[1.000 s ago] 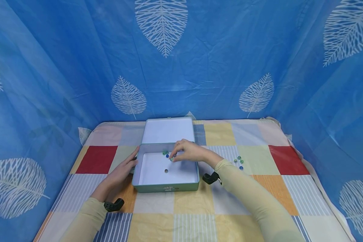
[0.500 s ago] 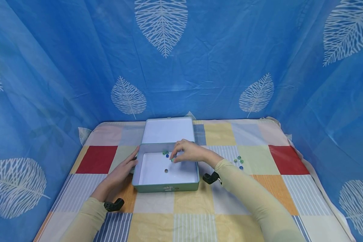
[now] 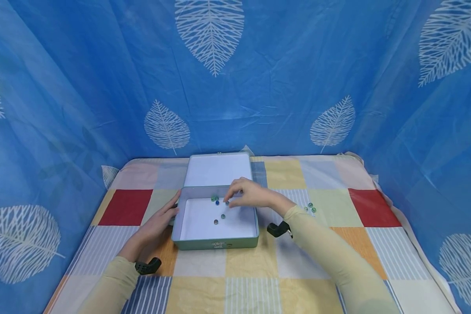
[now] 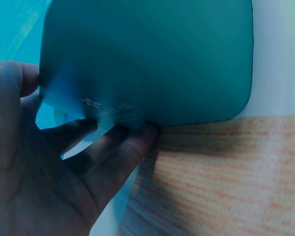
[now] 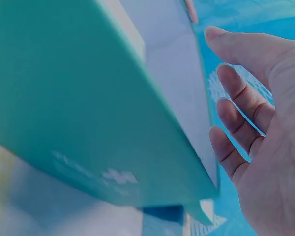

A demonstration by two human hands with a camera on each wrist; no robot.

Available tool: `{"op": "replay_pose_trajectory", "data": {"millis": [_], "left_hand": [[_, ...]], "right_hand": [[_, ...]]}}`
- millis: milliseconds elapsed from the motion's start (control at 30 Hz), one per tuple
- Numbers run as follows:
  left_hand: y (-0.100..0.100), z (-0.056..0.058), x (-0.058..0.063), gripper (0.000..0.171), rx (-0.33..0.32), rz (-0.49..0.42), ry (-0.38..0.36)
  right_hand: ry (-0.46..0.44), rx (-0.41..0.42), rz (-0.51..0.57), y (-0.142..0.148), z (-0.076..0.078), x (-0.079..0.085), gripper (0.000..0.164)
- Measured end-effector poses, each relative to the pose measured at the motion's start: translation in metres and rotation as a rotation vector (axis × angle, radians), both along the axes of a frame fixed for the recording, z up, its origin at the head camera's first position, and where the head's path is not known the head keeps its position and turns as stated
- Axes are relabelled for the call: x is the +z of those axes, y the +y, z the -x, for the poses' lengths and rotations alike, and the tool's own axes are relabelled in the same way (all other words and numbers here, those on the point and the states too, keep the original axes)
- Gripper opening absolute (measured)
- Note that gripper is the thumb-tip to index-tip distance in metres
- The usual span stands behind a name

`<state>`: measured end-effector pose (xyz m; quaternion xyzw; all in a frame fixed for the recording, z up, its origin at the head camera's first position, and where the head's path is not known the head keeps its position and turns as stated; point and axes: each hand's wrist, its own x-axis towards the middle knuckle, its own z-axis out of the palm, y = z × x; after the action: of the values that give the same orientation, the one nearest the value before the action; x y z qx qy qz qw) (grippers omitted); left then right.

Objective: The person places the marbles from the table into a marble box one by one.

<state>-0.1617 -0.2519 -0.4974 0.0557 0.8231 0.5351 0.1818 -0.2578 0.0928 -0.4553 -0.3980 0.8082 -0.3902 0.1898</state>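
Observation:
A green tin box point(image 3: 215, 244) with a white inside stands on the cloth, its lid point(image 3: 220, 170) laid back. In it are a brown marble point(image 3: 216, 222), a green marble point(image 3: 223, 216), a dark blue marble point(image 3: 217, 203), green marbles point(image 3: 213, 198) near the back wall, and another bluish marble point(image 3: 227, 203) by my right fingertips. My right hand point(image 3: 251, 194) hovers over the box's right side; the right wrist view shows its thumb and fingers point(image 5: 231, 115) apart with nothing between. My left hand point(image 3: 161, 222) touches the box's left side, its extended fingers point(image 4: 137, 142) against the wall.
Several marbles point(image 3: 310, 205) lie on the patchwork cloth point(image 3: 255, 261) to the right, beside my right sleeve point(image 3: 322, 244). A blue leaf-print curtain point(image 3: 282, 87) encloses the back and both sides. Each wrist wears a black device point(image 3: 148, 265).
My right hand has let go of the green marble, which now lies in the box, and has shifted slightly up and right. The blue marble on the cloth has dropped from sight near the sleeve.

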Motion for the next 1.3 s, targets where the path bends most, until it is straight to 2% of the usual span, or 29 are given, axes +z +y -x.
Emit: {"op": "replay_pose_trajectory", "data": {"millis": [133,333,500,633,833,967,1300], "left_hand": [[0.001,0.0,-0.001,0.06,0.0,-0.001,-0.007],[0.001,0.0,-0.001,0.06,0.007,0.015,0.0],[0.0,0.0,0.0,0.061,0.0,0.002,0.003],[-0.001,-0.001,-0.001,0.061,-0.005,0.0,0.005],[-0.002,-0.001,-0.003,0.059,-0.007,0.0,0.016],[-0.002,-0.002,-0.004,0.058,0.004,0.002,0.003],[-0.002,-0.002,-0.006,0.059,-0.003,-0.01,0.011]], "right_hand": [[-0.018,-0.044,0.032,0.021,0.002,0.006,0.016],[-0.005,-0.158,0.043,0.066,0.005,0.012,0.016],[0.028,-0.274,0.041,0.112,0.006,0.011,0.02],[0.035,-0.383,0.015,0.148,-0.001,0.008,0.021],[-0.004,-0.495,-0.06,0.197,-0.014,-0.009,0.032],[-0.029,-0.527,-0.09,0.223,-0.023,-0.024,0.035],[-0.051,-0.623,-0.181,0.246,-0.042,-0.048,0.031]]}}
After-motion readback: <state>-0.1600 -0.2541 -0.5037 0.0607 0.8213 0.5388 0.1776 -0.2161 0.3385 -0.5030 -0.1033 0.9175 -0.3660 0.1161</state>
